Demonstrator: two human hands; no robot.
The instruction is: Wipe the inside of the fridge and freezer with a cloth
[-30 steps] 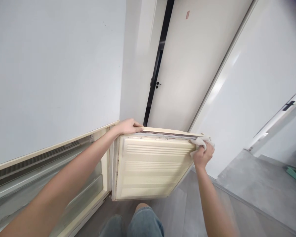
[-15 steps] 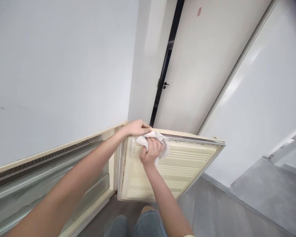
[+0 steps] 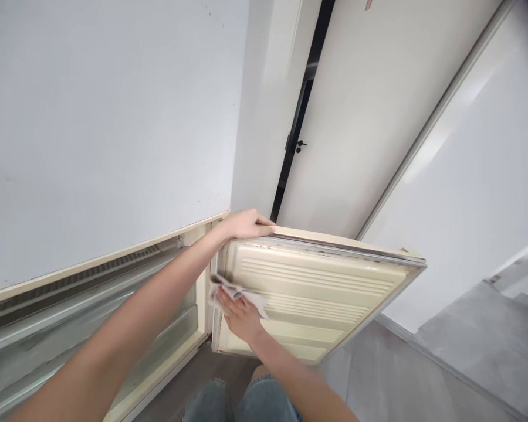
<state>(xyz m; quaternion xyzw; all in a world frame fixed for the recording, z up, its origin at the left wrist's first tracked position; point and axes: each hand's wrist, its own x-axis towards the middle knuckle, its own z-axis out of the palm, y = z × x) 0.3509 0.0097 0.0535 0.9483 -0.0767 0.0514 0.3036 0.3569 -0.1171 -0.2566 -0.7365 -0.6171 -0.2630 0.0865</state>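
your left grip (image 3: 246,224) clamps the top edge of the cream fridge door (image 3: 317,293); your right grip (image 3: 240,316) pinches a white cloth (image 3: 233,292) against its inner panel.

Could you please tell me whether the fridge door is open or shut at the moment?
Open: the door stands swung out from the cabinet, with its cream inner face showing.

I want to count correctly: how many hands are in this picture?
2. The left hand holds the top edge of the fridge door; the right hand presses a cloth on the door's inner side. None seems hidden.
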